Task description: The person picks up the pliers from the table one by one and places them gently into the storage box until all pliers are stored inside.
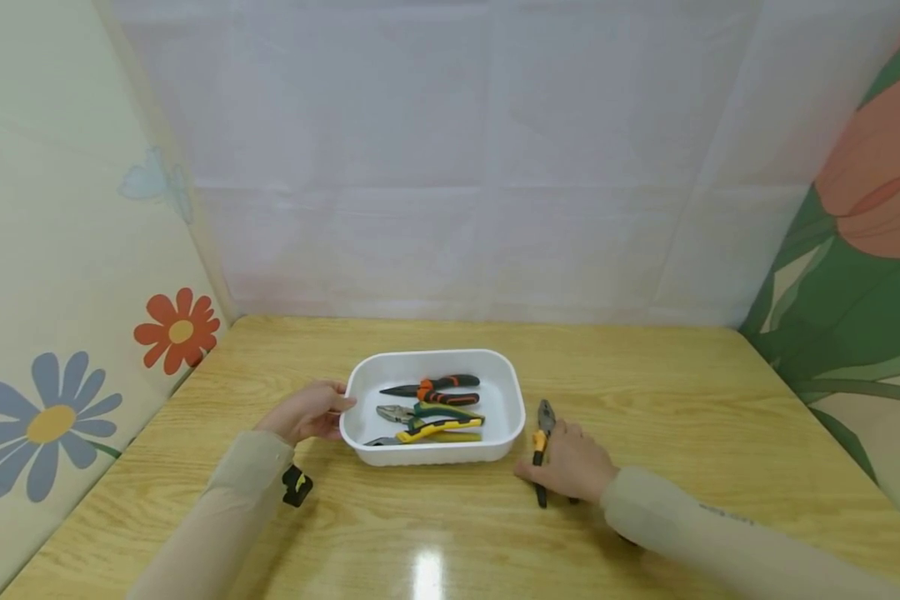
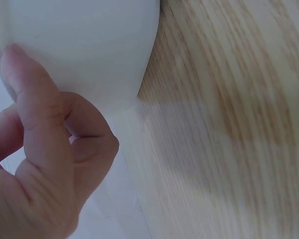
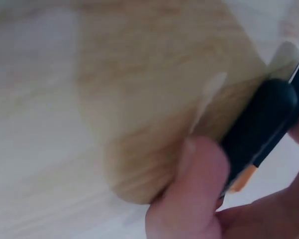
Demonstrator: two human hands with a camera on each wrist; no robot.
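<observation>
A white plastic tray (image 1: 438, 454) lies on the wooden table with several pliers inside. At its left end, my left hand (image 1: 311, 412) grips the rim, thumb on top and curled fingers below, as the left wrist view also shows. Inside are long-nose pliers (image 1: 450, 382) with black and orange handles, pliers with green handles (image 1: 397, 413), and pliers with yellow handles (image 1: 438, 428). Right of the tray, my right hand (image 1: 573, 462) holds another pair of pliers (image 1: 545, 417) with orange and black handles, jaws pointing away. In the right wrist view, thumb and fingers flank the dark handles (image 3: 261, 119).
The wooden table (image 1: 690, 400) extends to both sides of the tray. A white cloth (image 1: 450, 167) hangs along the back edge, and flower-printed sheets line the left and right sides. A small black object (image 1: 296, 486) shows just under the left cuff.
</observation>
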